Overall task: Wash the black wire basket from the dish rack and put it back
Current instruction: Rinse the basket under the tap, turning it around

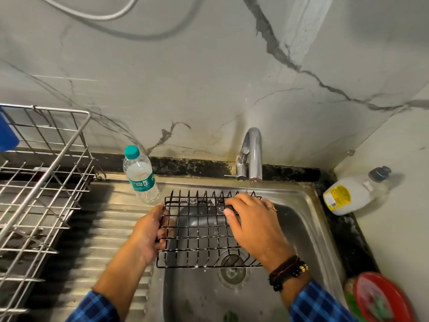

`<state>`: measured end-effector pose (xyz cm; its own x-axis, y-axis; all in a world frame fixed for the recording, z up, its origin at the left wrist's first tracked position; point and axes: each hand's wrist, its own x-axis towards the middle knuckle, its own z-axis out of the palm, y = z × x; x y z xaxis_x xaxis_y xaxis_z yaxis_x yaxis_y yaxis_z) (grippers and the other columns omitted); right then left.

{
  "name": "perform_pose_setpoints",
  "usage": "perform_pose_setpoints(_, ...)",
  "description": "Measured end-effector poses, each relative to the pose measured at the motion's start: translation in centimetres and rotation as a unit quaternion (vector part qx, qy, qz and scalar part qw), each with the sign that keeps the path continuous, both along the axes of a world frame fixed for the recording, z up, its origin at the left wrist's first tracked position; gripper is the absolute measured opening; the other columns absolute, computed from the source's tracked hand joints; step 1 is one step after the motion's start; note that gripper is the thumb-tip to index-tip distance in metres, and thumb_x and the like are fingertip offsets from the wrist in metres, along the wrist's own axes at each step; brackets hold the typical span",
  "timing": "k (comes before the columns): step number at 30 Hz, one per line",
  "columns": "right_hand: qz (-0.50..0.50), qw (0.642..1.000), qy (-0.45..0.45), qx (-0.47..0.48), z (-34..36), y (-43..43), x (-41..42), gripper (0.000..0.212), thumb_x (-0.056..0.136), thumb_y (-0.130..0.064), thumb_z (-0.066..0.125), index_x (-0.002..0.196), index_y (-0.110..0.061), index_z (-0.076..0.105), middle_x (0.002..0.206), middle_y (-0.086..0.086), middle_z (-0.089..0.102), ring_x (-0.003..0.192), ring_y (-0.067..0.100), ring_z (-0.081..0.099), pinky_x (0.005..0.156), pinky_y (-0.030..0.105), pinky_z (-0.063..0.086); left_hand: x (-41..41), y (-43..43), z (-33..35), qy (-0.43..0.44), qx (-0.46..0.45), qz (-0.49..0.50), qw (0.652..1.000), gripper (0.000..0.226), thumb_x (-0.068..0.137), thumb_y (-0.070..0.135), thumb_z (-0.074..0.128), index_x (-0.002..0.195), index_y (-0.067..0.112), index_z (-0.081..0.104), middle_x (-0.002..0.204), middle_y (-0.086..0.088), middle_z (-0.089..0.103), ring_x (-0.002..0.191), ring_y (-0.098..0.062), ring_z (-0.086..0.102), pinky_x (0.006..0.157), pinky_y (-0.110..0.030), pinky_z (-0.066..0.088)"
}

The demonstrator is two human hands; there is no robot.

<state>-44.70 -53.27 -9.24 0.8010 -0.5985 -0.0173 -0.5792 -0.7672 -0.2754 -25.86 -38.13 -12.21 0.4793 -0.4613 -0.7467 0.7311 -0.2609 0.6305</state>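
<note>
While held over sink: black wire basket [204, 231] under tap [253, 154].
Left hand [151, 231]: clamped on basket's edge.
Right hand [253, 219]: fingers spread flat, rubbing wires.
Advice: scrub every rung.

The right hand [251, 225] covers the right side of the black wire basket [199, 231], so that edge cannot be seen. At the left edge of the frame the dish rack [39, 182] is cut off, and a blue object [8, 133] there shows only partly. At lower right a red lid [380, 298] is cut by the frame and blurred. The label print on the water bottle [140, 174] is too small to read.
</note>
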Motion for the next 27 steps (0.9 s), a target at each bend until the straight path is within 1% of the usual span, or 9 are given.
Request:
perform_pose_setpoints(4,-0.004,0.997,0.069,-0.025,0.6,1.1,1.4,0.057,0.099,-0.062,0.016,0.133,-0.03,0.049,0.132,-0.009,0.058,0.124,0.012,0.051,0.115,0.056,0.025,-0.4,-0.4,-0.3,0.002,-0.013,0.008,1.0,0.038,0.105,0.045,0.038,0.073,0.025,0.044,0.047,0.008,0.034,0.032,-0.006,0.023,0.032,-0.011,0.015)
perform_pose_setpoints(7,0.015,0.998,0.044,-0.034,1.6,0.0,1.7,0.054,0.099,-0.062,0.017,0.114,-0.029,0.056,0.107,-0.009,0.065,0.099,0.012,0.06,0.104,0.047,0.039,-0.5,-0.4,0.0,-0.001,-0.023,0.016,1.0,0.037,0.105,0.045,0.039,0.073,0.025,0.043,0.046,0.008,0.035,0.031,-0.006,0.023,0.035,-0.009,0.013)
perform_pose_setpoints(10,0.041,0.999,0.006,0.013,2.1,-1.3,1.2,0.039,0.102,-0.055,0.028,0.092,-0.027,0.054,0.083,-0.008,0.061,0.077,0.011,0.058,0.078,0.036,0.053,-0.6,-0.2,0.4,-0.014,-0.019,0.005,1.0,0.036,0.104,0.046,0.041,0.075,0.024,0.046,0.046,0.008,0.036,0.034,-0.007,0.024,0.034,-0.011,0.014)
perform_pose_setpoints(13,0.065,0.997,0.012,0.032,1.7,-2.2,1.0,0.04,0.101,-0.055,0.034,0.082,-0.025,0.052,0.072,-0.007,0.058,0.067,0.011,0.056,0.067,0.034,0.053,-0.7,-0.5,0.8,-0.018,-0.016,-0.005,1.0,0.039,0.103,0.048,0.042,0.073,0.025,0.047,0.049,0.006,0.032,0.035,-0.008,0.023,0.034,-0.012,0.015)
perform_pose_setpoints(16,0.051,0.985,0.064,0.151,1.9,-3.4,1.1,0.05,0.099,-0.061,0.038,0.069,-0.023,0.052,0.067,-0.003,0.055,0.059,0.011,0.05,0.058,0.029,0.045,-1.0,-0.9,0.9,-0.061,0.014,-0.029,0.998,0.037,0.104,0.047,0.041,0.079,0.022,0.051,0.052,0.004,0.035,0.041,-0.01,0.027,0.035,-0.015,0.017)
perform_pose_setpoints(19,0.067,0.978,0.135,0.143,2.1,-4.0,1.5,0.051,0.097,-0.063,0.04,0.075,-0.02,0.056,0.07,-0.002,0.056,0.06,0.01,0.049,0.06,0.03,0.045,-1.1,-1.3,0.6,-0.054,0.026,-0.024,0.998,0.037,0.104,0.047,0.039,0.081,0.021,0.051,0.049,0.006,0.035,0.04,-0.01,0.027,0.036,-0.017,0.016)
perform_pose_setpoints(23,-0.001,0.999,0.002,-0.043,2.3,-3.0,2.4,0.041,0.1,-0.056,0.04,0.074,-0.028,0.055,0.067,-0.008,0.055,0.064,0.011,0.054,0.062,0.03,0.051,-1.1,-2.5,0.7,-0.011,0.0,0.008,1.0,0.043,0.105,0.048,0.037,0.07,0.023,0.046,0.043,0.009,0.036,0.032,-0.007,0.027,0.037,-0.017,0.014)
perform_pose_setpoints(25,-0.057,0.992,-0.083,-0.076,2.3,-3.0,2.6,0.023,0.097,-0.049,0.052,0.091,-0.027,0.06,0.078,-0.008,0.054,0.077,0.013,0.055,0.065,0.028,0.053,-1.1,-3.3,1.2,-0.007,-0.007,0.015,1.0,0.045,0.104,0.048,0.038,0.067,0.024,0.044,0.043,0.008,0.034,0.029,-0.007,0.027,0.035,-0.015,0.014)
perform_pose_setpoints(27,-0.067,0.989,-0.116,-0.069,1.9,-3.3,2.3,0.016,0.094,-0.041,0.06,0.103,-0.028,0.063,0.087,-0.007,0.055,0.086,0.014,0.053,0.071,0.029,0.057,-1.2,-4.0,1.4,-0.007,-0.004,0.007,1.0,0.045,0.104,0.048,0.038,0.066,0.024,0.044,0.044,0.007,0.032,0.029,-0.008,0.025,0.034,-0.014,0.013)
